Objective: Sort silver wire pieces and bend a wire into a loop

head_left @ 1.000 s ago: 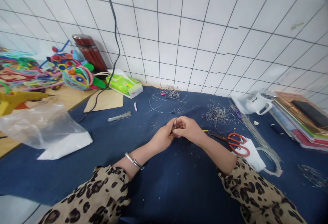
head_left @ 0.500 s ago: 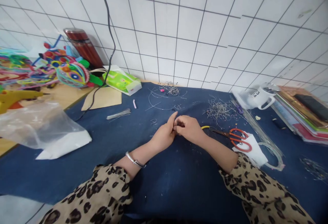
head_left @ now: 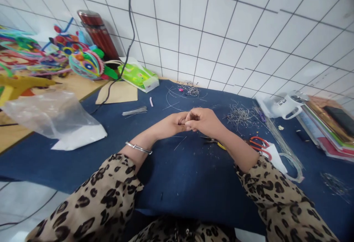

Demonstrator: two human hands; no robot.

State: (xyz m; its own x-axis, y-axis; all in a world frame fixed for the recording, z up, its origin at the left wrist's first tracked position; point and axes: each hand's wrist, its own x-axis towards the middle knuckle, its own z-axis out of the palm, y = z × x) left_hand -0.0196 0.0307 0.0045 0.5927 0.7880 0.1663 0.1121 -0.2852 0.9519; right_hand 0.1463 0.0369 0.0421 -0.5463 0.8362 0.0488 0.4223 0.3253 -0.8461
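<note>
My left hand [head_left: 173, 124] and my right hand [head_left: 203, 119] meet over the middle of the dark blue cloth, fingertips touching. Both are closed in a pinch; whatever they hold is too small or hidden to make out. Below them on the cloth lie thin loose wires [head_left: 180, 143]. Yellow-handled pliers [head_left: 212, 140] rest under my right wrist, partly covered by it. Farther right, orange-handled scissors [head_left: 260, 145] lie partly behind my right forearm. A bundle of straight wires [head_left: 134, 111] sits to the left of my hands.
A tangle of wire [head_left: 242, 116] and a white mug [head_left: 287, 106] stand right, beside stacked books [head_left: 329, 131]. At left are a plastic bag [head_left: 61, 114], a yellow glue gun [head_left: 20, 85], a red-brown flask [head_left: 98, 33] and a green tissue pack [head_left: 138, 75]. A black cable [head_left: 129, 31] hangs down behind.
Both hands have shifted up and away from me, still together. My left forefinger, stretched out before, is now curled in. More of the pliers shows, and the view has turned slightly.
</note>
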